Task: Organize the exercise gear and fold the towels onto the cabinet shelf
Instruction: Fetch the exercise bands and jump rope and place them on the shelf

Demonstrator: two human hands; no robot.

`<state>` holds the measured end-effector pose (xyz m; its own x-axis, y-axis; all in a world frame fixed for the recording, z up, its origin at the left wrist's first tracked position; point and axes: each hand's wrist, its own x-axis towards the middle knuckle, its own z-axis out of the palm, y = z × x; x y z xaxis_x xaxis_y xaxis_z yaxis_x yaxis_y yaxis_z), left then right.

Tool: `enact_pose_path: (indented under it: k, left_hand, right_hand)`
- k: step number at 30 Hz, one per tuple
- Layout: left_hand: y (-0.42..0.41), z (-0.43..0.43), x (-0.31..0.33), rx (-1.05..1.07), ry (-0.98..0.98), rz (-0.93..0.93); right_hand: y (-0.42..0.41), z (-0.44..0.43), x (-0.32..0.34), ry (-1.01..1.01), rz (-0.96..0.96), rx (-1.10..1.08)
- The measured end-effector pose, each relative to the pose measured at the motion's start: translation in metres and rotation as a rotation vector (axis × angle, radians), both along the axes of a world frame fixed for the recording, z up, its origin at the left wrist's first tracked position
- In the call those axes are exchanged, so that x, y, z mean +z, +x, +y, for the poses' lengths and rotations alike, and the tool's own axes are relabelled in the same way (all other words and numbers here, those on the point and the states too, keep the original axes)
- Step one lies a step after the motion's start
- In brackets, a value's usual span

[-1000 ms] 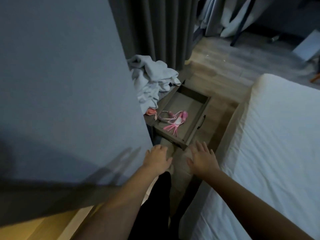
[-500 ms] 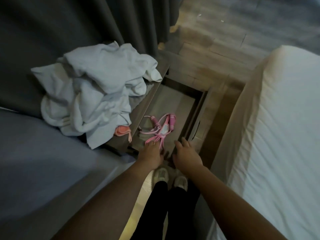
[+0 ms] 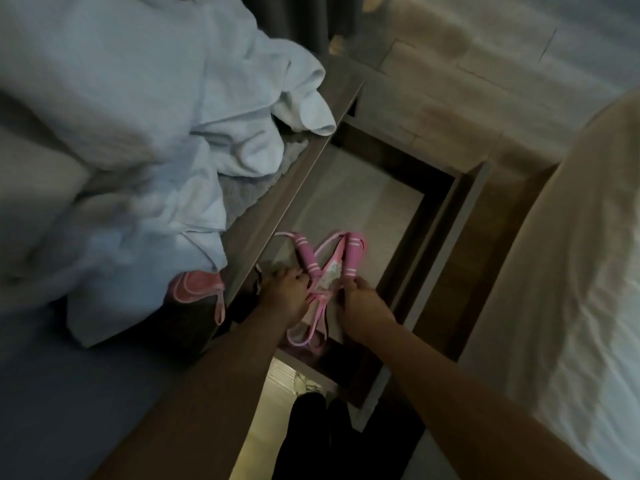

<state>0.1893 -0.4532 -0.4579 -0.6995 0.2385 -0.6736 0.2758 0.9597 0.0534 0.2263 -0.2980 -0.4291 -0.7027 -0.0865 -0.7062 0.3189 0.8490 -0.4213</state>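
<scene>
A pink jump rope (image 3: 323,268) with two striped handles lies in the open drawer (image 3: 429,216) of a wooden bedside cabinet. My left hand (image 3: 284,294) grips the bunched cord at the left handle's base. My right hand (image 3: 360,303) holds the lower end of the right handle. A heap of crumpled white towels (image 3: 166,126) covers the cabinet top (image 3: 294,174) on the left. A small pink fabric item (image 3: 195,287) with a hanging strap pokes out under the towels at the cabinet's near corner.
A white mattress (image 3: 571,271) runs along the right side, close to the drawer front. Dark curtains (image 3: 294,19) hang behind the cabinet. Wood floor (image 3: 467,64) stretches beyond. My legs and shoes (image 3: 308,386) stand in the narrow gap below the drawer.
The view has closed in on the drawer. Both hands moved forward into it and took hold of the jump rope, which lay untouched before.
</scene>
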Motion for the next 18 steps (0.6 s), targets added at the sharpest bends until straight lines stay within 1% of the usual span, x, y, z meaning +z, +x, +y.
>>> enact_pose_path:
  k: [3,5,7,8,10,11,12,14,18]
  left_hand:
    - [0.002,-0.003,-0.013,-0.043,-0.047,0.099]
    - [0.004,-0.002,-0.017,-0.044,-0.044,0.117]
    - [0.004,-0.002,-0.021,-0.003,-0.022,0.055]
    - [0.003,-0.003,-0.022,0.063,0.014,0.007]
    - [0.003,-0.004,-0.022,0.296,0.136,-0.082]
    - [0.003,-0.006,-0.022,0.416,0.200,-0.105]
    - [0.003,-0.008,-0.022,0.516,0.252,-0.111]
    - [0.006,-0.012,-0.025,0.653,0.333,-0.094]
    - [0.010,-0.014,-0.028,0.779,0.375,-0.085]
  right_hand:
    - [0.001,-0.002,-0.009,-0.101,0.054,-0.064]
    - [0.003,-0.004,-0.012,-0.216,0.061,-0.271]
    - [0.003,-0.007,-0.013,-0.324,0.022,-0.564]
    - [0.001,-0.008,-0.014,-0.355,-0.006,-0.714]
    - [-0.004,-0.011,-0.018,-0.397,-0.079,-0.989]
    - [-0.006,-0.013,-0.021,-0.408,-0.118,-1.084]
    - [-0.008,-0.015,-0.024,-0.409,-0.147,-1.141]
    - [-0.009,-0.021,-0.031,-0.396,-0.166,-1.189]
    - [-0.010,-0.038,-0.046,-0.362,-0.158,-1.235]
